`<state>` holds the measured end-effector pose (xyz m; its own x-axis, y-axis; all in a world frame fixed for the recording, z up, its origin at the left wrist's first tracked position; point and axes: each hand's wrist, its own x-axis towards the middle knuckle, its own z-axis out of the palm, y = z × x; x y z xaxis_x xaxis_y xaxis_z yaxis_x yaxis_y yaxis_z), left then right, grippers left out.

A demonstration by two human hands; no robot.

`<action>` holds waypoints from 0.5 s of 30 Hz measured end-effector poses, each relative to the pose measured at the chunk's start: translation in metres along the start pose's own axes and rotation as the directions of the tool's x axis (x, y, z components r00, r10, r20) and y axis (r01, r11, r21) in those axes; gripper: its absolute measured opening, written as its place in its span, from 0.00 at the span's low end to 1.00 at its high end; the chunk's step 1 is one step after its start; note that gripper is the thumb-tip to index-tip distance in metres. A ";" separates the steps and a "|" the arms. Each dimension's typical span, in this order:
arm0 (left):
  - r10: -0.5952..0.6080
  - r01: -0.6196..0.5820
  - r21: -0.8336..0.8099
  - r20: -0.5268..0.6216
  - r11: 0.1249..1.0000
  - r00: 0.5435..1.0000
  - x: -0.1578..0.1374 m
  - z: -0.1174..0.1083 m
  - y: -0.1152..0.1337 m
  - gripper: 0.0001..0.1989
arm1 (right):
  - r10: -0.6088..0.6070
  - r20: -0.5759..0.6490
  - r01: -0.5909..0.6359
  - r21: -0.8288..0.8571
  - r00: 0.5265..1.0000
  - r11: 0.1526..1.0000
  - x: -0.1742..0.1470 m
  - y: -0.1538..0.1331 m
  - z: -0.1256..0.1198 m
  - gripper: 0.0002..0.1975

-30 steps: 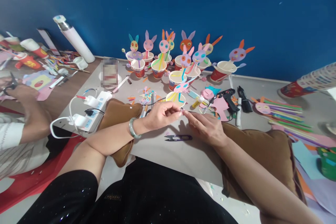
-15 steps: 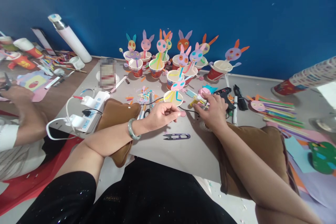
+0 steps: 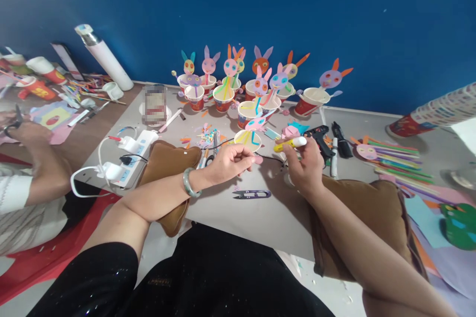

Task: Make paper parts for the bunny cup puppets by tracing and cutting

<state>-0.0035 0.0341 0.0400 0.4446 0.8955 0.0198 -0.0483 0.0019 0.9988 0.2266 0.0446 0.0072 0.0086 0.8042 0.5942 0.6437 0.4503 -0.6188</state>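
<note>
Between the thumb and forefinger of my left hand (image 3: 231, 163) is a small pink paper disc (image 3: 258, 159). My right hand (image 3: 308, 166) grips a yellow marker (image 3: 284, 145) with a white end, held nearly level above the table. Just beyond my left hand stands a paper cup (image 3: 242, 145) with a pink rabbit head (image 3: 256, 123) on a bent blue straw and yellow strips inside. Purple thread snips (image 3: 252, 194) lie on the table below my hands.
Several cups with paper rabbits, one a red cup (image 3: 311, 107), line the blue wall. A black glue gun (image 3: 320, 139), stacked cups (image 3: 420, 116) and straws (image 3: 399, 161) are on the right. Brown cushions (image 3: 357, 213) lie under my forearms. At left are a power strip (image 3: 137, 158) and another person's hands.
My right hand has picked up the yellow marker from among the items on the table and raised it. My left hand still pinches the pink disc. The view has shifted slightly.
</note>
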 end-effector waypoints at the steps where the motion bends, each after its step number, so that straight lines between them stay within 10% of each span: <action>1: 0.010 -0.010 0.007 -0.010 1.000 1.000 0.000 -0.001 -0.001 0.12 | -0.076 0.004 0.077 -0.019 0.997 0.997 -0.003 -0.006 -0.003 0.10; 15: 0.139 -0.120 0.217 -0.073 0.969 0.988 0.000 -0.002 -0.003 0.17 | -0.573 0.028 0.573 -0.025 0.819 0.819 -0.012 -0.038 -0.016 0.13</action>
<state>-0.0049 0.0350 0.0374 0.3674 0.9170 0.1551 0.0942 -0.2026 0.9747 0.2141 0.0118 0.0321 -0.3831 0.4118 0.8269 0.5515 0.8200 -0.1528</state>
